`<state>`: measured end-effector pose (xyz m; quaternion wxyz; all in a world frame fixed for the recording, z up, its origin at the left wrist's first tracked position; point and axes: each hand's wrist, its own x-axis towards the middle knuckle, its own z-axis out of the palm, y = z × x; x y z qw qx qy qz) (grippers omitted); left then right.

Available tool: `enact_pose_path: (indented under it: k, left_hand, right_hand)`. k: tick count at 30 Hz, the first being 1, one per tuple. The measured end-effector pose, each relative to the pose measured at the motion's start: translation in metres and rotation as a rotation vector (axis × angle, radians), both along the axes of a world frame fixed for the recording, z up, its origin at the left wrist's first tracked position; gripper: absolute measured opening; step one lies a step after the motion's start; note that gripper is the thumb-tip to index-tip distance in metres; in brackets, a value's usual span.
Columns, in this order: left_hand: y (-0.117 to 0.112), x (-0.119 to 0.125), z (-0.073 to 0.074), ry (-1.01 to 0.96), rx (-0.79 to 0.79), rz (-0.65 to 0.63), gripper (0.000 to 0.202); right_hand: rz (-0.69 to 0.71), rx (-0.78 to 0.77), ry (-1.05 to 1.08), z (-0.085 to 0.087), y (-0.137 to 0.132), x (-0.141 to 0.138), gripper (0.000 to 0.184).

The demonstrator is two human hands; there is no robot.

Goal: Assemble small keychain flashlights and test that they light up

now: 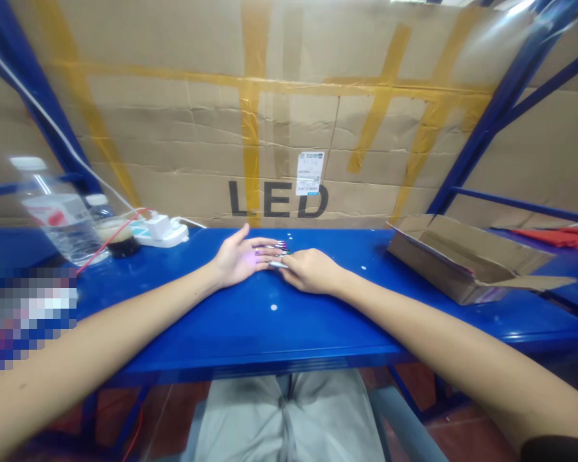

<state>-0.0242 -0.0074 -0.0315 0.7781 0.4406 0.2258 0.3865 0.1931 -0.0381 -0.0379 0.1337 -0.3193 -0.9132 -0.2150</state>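
Observation:
My left hand point(235, 258) lies palm up on the blue table point(270, 321), fingers stretched toward the right. Several small shiny objects point(272, 250), silvery with purple tips, rest across its fingers. My right hand point(311, 269) lies knuckles up just right of them. Its fingertips pinch at one of the small shiny objects near the left fingertips. What these small pieces are is too fine to make out.
An open cardboard box point(462, 260) lies at the right on the table. A clear water bottle point(58, 212), a small dark jar point(115, 234) and a white power strip point(161, 230) stand at the left. A taped cardboard wall marked LED point(279, 200) closes the back.

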Motion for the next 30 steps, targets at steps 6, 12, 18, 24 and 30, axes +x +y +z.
enact_pose_path:
  k: [6,12,18,24,30]
  left_hand:
    - [0.005,0.0,-0.005,0.012,-0.04,0.057,0.07]
    - [0.004,-0.002,-0.002,-0.004,-0.044,0.052,0.072]
    - [0.001,-0.003,0.0,0.007,-0.016,0.018,0.071]
    - [0.003,-0.001,-0.002,0.029,-0.02,0.04,0.068]
    - [0.001,0.0,-0.002,0.043,-0.022,0.069,0.066]
  right_hand:
    - [0.057,0.048,-0.01,-0.007,0.001,-0.001,0.033]
    - [0.056,0.056,-0.006,-0.007,-0.001,-0.002,0.035]
    - [0.068,0.111,0.012,-0.008,0.0,-0.001,0.032]
    - [0.102,0.174,0.02,-0.011,0.003,0.0,0.033]
    - [0.086,0.179,0.024,-0.01,0.003,0.0,0.033]
